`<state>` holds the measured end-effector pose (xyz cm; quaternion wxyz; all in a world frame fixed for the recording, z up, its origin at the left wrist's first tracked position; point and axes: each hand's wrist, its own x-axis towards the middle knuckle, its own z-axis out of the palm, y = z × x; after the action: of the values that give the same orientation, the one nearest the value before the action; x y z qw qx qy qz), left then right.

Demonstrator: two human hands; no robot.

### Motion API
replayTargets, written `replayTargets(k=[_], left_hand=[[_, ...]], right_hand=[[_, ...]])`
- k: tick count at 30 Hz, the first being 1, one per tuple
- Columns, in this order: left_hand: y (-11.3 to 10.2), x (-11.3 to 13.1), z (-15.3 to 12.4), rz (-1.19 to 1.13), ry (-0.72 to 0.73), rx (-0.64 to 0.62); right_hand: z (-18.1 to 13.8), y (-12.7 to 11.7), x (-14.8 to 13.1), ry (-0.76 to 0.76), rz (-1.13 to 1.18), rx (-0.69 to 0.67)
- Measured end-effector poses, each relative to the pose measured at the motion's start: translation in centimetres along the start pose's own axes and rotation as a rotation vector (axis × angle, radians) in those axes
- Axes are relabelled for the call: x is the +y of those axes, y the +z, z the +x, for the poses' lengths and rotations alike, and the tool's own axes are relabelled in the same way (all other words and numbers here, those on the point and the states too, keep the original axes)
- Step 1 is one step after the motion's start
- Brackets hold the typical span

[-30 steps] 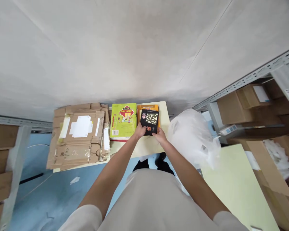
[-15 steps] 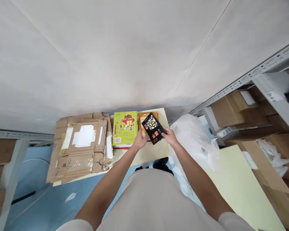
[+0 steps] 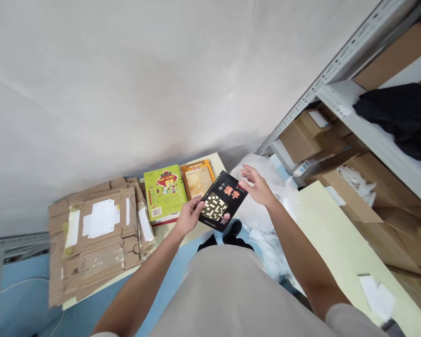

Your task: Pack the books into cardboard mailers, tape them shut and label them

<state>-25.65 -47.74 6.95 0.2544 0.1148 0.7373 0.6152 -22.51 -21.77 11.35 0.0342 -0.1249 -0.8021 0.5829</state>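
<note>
A black book (image 3: 221, 201) with red characters and a crossword grid on its cover is held in front of me, tilted. My left hand (image 3: 190, 216) grips its left edge, thumb on the cover. At the book's upper right corner my right hand (image 3: 257, 184) has its fingers spread, with the thumb close to the corner; whether it touches is hard to tell. Behind the black book, a green book (image 3: 165, 192) lies on top of others on the pale table (image 3: 214, 161). Beside it is an orange-and-tan book (image 3: 198, 180), partly covered by the black one.
Flattened cardboard boxes (image 3: 98, 248) are stacked at the table's left. A translucent plastic bag (image 3: 256, 206) bulges to the right. Farther right stand a pale green tabletop (image 3: 337, 243) with white paper (image 3: 377, 295) on it, and a metal shelf (image 3: 372, 124) with cartons and black cloth.
The black book has been turned around, its characters now upright and its grid at the bottom. My right hand has loosened from it and spread. The view has swung right.
</note>
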Motion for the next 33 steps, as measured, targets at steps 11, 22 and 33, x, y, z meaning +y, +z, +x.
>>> replayTargets(k=[11,22,33], left_hand=[[15.9,2.4,-1.3,-0.271,-0.176,-0.307],[34.9,5.7,-2.7,0.034,-0.167,-0.829],[47.4,5.4,-5.1,0.164,-0.089,-1.055]], right_hand=[[-18.1,-6.2,4.6,0.292,0.539,0.424],[-32.6,-18.9,11.1,0.331,0.647,0.875],[-39.8,-28.1,14.4,0.296,0.655,1.077]])
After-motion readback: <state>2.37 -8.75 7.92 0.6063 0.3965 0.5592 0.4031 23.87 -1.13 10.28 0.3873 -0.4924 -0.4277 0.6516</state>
